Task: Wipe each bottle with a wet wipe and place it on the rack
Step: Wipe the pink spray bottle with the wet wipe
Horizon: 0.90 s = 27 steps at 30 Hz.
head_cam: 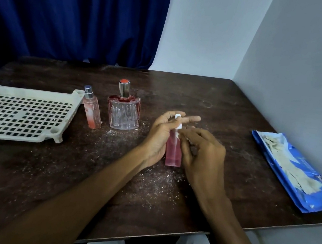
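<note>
Bottle (173, 152) (pink, upright) stands in grip of left hand (159, 136); right hand (202, 156) pinches neck.

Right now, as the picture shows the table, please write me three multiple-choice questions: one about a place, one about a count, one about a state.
1. Where does the blue wipe pack lie?
A) on the person's lap
B) at the right side of the table
C) against the curtain

2. How many bottles stand on the table just beside the rack?
A) two
B) four
C) none

3. The slim pink bottle is:
A) lying on the rack
B) in the person's hands
C) standing alone, untouched

Answers:
1 B, the pack lies near the table's right edge.
2 A, the small spray bottle and the broad clear bottle stand there.
3 B, the left hand holds it and the right hand is on it.
</note>
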Tool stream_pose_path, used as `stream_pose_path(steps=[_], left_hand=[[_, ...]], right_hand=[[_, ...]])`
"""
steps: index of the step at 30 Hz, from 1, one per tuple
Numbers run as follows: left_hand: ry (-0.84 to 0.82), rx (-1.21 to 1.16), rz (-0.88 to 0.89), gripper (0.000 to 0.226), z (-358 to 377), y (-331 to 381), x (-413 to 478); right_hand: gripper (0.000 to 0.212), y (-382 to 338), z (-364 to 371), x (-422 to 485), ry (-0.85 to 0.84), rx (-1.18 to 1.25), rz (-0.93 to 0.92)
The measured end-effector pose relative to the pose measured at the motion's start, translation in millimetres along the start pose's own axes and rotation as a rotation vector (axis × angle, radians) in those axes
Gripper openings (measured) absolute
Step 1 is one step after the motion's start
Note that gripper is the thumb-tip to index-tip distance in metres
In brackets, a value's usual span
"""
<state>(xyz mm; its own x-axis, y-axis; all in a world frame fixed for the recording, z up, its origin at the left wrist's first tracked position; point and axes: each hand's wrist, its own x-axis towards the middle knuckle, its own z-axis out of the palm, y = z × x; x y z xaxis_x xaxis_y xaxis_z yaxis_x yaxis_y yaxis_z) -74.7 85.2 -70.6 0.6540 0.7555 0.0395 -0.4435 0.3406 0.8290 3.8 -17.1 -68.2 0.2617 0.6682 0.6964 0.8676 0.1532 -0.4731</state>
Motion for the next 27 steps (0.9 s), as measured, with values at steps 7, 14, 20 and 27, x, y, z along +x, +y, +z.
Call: stream_pose_path(steps=[7,14,20,27], left_hand=[[0.008,0.112,-0.056,0.015,-1,9,1],[0.043,0.024,0.025,0.023,-5,7,3],[0.063,0.018,0.041,0.025,-4,6,3],[0.056,0.078,0.062,0.02,-3,1,5]], right_hand=[[0.025,3,-1,-1,-0.02,-0.032,0.018],[0.024,0,-10,-22,-0.059,0.016,0.033],[0.026,3,-17,-42,-0.09,-0.027,0.029],[0.029,-4,-8,-44,-0.082,-0.13,-0.062]])
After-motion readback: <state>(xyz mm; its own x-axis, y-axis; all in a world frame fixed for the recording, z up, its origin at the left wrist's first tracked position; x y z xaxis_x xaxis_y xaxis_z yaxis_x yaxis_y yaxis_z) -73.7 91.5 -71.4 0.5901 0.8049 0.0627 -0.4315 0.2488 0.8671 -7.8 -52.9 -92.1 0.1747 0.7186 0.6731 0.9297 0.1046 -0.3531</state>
